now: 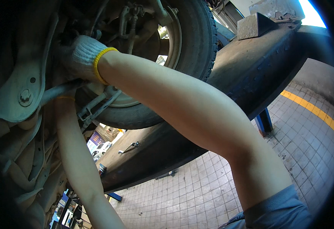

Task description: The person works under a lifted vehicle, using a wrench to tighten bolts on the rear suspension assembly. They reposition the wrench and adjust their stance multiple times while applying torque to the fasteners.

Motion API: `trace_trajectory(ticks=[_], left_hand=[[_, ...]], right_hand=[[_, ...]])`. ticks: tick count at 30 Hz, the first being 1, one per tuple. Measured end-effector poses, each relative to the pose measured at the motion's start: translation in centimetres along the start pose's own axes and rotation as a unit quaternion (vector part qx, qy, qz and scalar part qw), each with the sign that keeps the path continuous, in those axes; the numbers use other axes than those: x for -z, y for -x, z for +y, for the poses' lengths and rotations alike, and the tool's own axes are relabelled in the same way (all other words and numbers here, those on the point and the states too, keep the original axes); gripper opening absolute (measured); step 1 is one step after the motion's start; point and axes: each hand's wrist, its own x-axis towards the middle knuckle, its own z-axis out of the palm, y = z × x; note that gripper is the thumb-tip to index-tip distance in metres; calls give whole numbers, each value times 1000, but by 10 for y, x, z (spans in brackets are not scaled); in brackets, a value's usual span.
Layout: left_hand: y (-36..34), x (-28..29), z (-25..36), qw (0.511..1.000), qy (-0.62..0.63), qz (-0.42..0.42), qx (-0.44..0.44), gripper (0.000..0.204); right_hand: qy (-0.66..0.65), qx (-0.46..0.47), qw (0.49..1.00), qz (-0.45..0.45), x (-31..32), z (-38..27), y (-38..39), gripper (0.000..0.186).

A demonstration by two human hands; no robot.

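I look up at a car's underside. My right hand (pixel 79 53), in a white knit glove with a yellow cuff, reaches among dark suspension parts (pixel 130 23) inside the wheel (pixel 192 42); its fingers are hidden in shadow. Below it my left hand (pixel 64 87), also with a yellow cuff, is raised behind a grey rod (pixel 60 91), mostly hidden, so I cannot see what it touches. A bolted metal bracket (pixel 12 103) is at the left.
A dark lift ramp (pixel 243 87) runs under the wheel, with a wrench (pixel 129 147) lying on it and metal blocks (pixel 253 30) at its upper end. Blue supports (pixel 264 120) stand on a tiled floor (pixel 304 133) with a yellow stripe.
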Motion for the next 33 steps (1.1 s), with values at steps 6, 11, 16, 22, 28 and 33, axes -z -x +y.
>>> trace_trajectory(ticks=[6, 11, 16, 22, 28, 33], left_hand=[[27, 38, -8, 965, -205, 155, -55, 61], [13, 107, 1, 988, -24, -141, 55, 53], [12, 102, -1, 977, 19, -199, 70, 51], [13, 69, -3, 979, 32, -189, 71, 52], [14, 65, -5, 979, 48, -182, 77, 52], [10, 53, -7, 979, 74, -170, 88, 52]], right_hand=[[-300, -114, 947, 12, -7, 6, 11, 41], [-508, -240, 827, -9, -2, -3, 17, 33], [-377, -173, 910, -4, -5, -7, 9, 31], [-53, -55, 997, 10, -18, -13, -23, 29], [-105, -102, 989, 6, -11, -16, -19, 29], [-135, -115, 984, 9, -8, -16, -18, 29]])
